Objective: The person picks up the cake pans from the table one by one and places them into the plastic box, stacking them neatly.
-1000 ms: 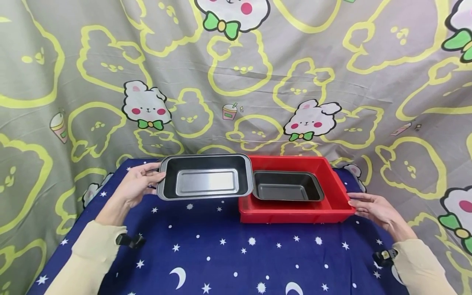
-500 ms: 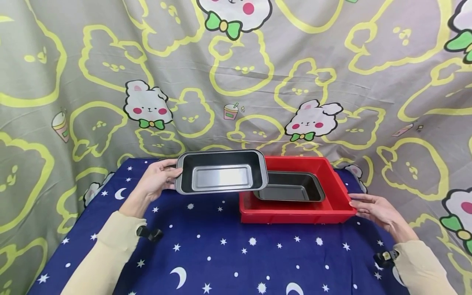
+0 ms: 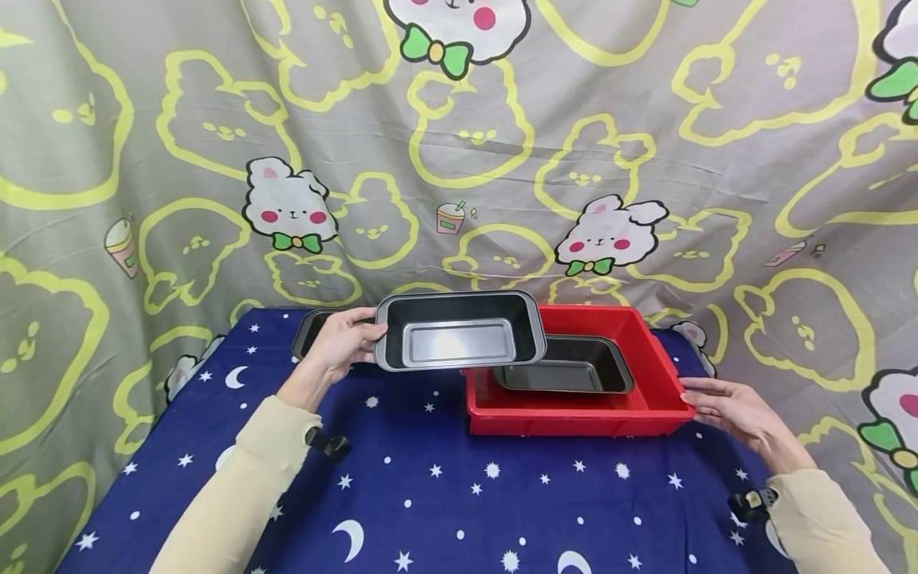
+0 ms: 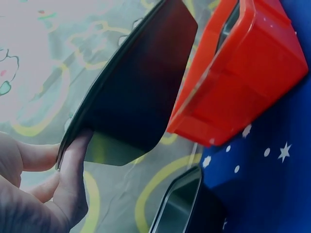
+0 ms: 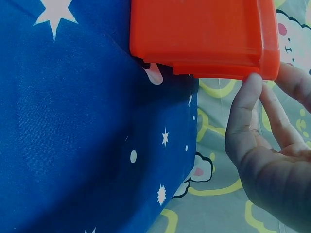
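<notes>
While the tub (image 3: 574, 423) is held by right fingers (image 3: 708, 397), the pan (image 3: 459, 343) pinched in left fingers (image 3: 366, 330) should be kept level beyond them.

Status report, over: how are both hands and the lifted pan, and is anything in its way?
Left hand pinching raised pan by its end rim. Right hand holding right end of red box. Possible obstacle: second pan inside box.
</notes>
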### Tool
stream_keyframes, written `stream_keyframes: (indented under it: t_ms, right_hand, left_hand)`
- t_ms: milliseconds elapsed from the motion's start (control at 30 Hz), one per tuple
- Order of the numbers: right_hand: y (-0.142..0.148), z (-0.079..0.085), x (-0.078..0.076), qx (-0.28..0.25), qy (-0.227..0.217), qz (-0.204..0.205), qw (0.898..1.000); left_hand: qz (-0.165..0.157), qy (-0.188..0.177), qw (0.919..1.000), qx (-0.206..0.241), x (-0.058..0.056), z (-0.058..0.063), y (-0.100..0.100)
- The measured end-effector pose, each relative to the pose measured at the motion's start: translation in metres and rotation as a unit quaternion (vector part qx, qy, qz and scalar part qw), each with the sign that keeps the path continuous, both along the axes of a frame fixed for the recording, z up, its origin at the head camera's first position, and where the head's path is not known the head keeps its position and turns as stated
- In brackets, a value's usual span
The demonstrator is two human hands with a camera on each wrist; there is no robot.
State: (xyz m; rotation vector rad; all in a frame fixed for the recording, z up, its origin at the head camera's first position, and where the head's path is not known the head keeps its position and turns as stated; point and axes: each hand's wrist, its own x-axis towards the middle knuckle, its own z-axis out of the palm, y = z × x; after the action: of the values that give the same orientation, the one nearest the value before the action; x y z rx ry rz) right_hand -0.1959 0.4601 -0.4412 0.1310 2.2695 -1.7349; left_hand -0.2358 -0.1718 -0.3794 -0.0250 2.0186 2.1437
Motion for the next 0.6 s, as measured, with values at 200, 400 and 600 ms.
stream_keyframes:
  t_ms: [200, 400, 600]
  right_hand:
    - [0.001, 0.0, 0.001, 0.012, 0.003, 0.002, 1.0]
    - [0.003, 0.001, 0.002, 0.008, 0.003, -0.002, 1.0]
    - [0.003, 0.0, 0.001, -0.008, 0.004, 0.002, 1.0]
  left_hand:
    - [0.005, -0.011, 0.9999, -0.011, -0.01, -0.005, 0.017]
    - [0.007, -0.017, 0.9998, 0.011, -0.015, -0.008, 0.036]
    - [0.005, -0.025, 0.9995, 0.018, -0.017, -0.01, 0.055]
